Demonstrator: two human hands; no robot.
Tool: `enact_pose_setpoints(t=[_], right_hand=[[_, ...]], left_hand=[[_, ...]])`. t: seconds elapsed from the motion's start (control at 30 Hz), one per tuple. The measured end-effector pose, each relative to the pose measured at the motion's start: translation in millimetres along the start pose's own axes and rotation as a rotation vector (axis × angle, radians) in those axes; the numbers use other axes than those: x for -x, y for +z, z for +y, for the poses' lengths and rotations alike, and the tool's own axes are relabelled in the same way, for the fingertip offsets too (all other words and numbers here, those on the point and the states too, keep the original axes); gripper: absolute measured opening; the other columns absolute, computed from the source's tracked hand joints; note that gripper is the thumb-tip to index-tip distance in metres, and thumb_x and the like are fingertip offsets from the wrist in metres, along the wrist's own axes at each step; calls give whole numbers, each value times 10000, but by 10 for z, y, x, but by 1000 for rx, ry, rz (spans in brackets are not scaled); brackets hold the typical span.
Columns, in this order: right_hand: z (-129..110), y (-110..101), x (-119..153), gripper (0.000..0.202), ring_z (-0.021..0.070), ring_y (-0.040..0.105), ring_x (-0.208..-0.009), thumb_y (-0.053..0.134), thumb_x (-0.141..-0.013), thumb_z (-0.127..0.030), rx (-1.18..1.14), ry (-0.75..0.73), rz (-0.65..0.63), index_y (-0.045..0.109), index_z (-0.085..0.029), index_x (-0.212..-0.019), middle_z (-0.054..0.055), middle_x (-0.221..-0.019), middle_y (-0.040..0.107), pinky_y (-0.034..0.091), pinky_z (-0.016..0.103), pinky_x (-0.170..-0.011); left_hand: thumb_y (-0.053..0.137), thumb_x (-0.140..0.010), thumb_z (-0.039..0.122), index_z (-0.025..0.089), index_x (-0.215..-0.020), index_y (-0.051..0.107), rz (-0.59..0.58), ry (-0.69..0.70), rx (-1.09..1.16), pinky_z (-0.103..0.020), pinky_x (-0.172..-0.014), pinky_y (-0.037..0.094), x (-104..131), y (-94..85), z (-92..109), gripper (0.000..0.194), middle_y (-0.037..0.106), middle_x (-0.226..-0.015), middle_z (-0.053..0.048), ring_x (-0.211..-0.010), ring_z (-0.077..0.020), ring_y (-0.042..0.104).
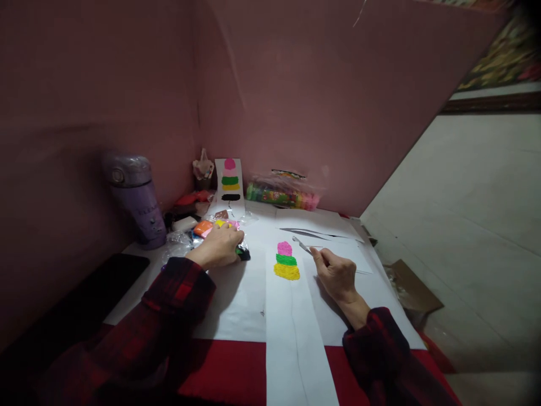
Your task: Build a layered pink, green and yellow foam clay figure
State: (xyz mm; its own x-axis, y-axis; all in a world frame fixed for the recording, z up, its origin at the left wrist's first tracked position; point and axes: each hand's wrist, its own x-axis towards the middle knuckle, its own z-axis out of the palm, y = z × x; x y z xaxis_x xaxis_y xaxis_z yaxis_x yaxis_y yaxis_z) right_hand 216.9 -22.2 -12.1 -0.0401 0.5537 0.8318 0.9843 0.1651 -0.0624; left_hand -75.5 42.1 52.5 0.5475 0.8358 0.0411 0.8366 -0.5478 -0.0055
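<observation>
A long white paper strip lies down the middle of the table, bearing a pink, green and yellow stacked shape. Right of that shape, my right hand pinches a thin grey tool, its tip pointing up and left, close to the pink part. My left hand rests over a pile of small coloured clay packets on the left, fingers curled down on them; whether it grips one is hidden. A dark packet shows beside its fingers.
A purple bottle stands at the left. Against the back wall are a card with a similar coloured stack, a small holder and a plastic bag of colourful items. Cut paper sheets lie at the back right.
</observation>
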Motion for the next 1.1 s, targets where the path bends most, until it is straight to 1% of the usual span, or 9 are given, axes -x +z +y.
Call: enact_pose_setpoints(t=[0.07, 0.17, 0.3, 0.37, 0.43, 0.5, 0.67, 0.87, 1.1], right_hand=[[-4, 3, 5, 534, 89, 332, -383, 470, -955, -449, -9, 5, -3, 552, -163, -512, -15, -397, 484, 200, 260, -473], [-2, 11, 14, 533, 88, 326, -387, 468, -957, -440, -26, 1, -10, 538, -165, -506, -20, -397, 471, 204, 261, -476], [3, 21, 21, 532, 89, 307, -388, 467, -955, -444, -28, -3, -16, 535, -168, -506, -27, -395, 456, 201, 262, -473], [1, 23, 22, 535, 90, 304, -391, 468, -953, -450, -32, 1, -26, 531, -169, -503, -28, -395, 452, 203, 262, -475], [-3, 22, 23, 541, 90, 302, -393, 464, -952, -460, -38, 3, -32, 524, -170, -499, -28, -397, 449, 203, 262, -476], [-10, 21, 23, 546, 90, 299, -394, 456, -952, -464, -45, 5, -37, 519, -172, -496, -29, -397, 442, 205, 262, -477], [-26, 12, 19, 541, 90, 289, -396, 455, -948, -461, -72, 31, -53, 512, -177, -491, -34, -398, 427, 216, 254, -479], [-43, 3, 19, 530, 93, 302, -398, 452, -945, -458, -99, 56, -94, 507, -182, -496, -38, -401, 412, 237, 248, -481], [-49, 2, 35, 520, 89, 281, -416, 464, -940, -447, -151, 68, -114, 489, -181, -494, -48, -421, 372, 253, 242, -479]], left_hand=[[585, -714, 166, 164, -938, 675, -12, -24, 15, -389, -801, 401, 6, -19, -32, 241, 674, -975, -123, -979, -302, 582], [506, -727, 86, 169, -860, 700, -20, -66, -2, -368, -740, 400, 17, -46, -40, 250, 695, -898, -125, -913, -289, 623], [587, -774, 287, 148, -772, 708, -27, -93, -8, -379, -740, 406, 9, -33, 5, 184, 687, -806, -142, -861, -299, 638], [588, -785, 300, 149, -812, 704, 42, -98, 1, -387, -776, 406, -3, -2, 34, 193, 686, -846, -141, -892, -294, 628], [591, -766, 238, 161, -860, 692, 76, -28, 42, -376, -806, 408, -9, 32, 61, 158, 683, -923, -124, -972, -287, 598], [575, -733, 159, 163, -908, 675, 45, 52, 72, -358, -808, 417, -3, 59, 85, 202, 665, -992, -113, -1009, -275, 572], [528, -673, 108, 121, -995, 644, -33, 105, -10, -399, -817, 438, 56, 109, 145, 342, 615, -1039, -160, -952, -288, 566], [500, -751, 165, 121, -984, 643, 69, 120, -66, -453, -823, 412, 105, 221, 257, 276, 612, -966, -171, -903, -306, 575], [371, -813, 19, 113, -888, 661, 182, 16, -36, -445, -920, 360, 31, 150, 391, 314, 663, -839, -147, -808, -250, 609]])
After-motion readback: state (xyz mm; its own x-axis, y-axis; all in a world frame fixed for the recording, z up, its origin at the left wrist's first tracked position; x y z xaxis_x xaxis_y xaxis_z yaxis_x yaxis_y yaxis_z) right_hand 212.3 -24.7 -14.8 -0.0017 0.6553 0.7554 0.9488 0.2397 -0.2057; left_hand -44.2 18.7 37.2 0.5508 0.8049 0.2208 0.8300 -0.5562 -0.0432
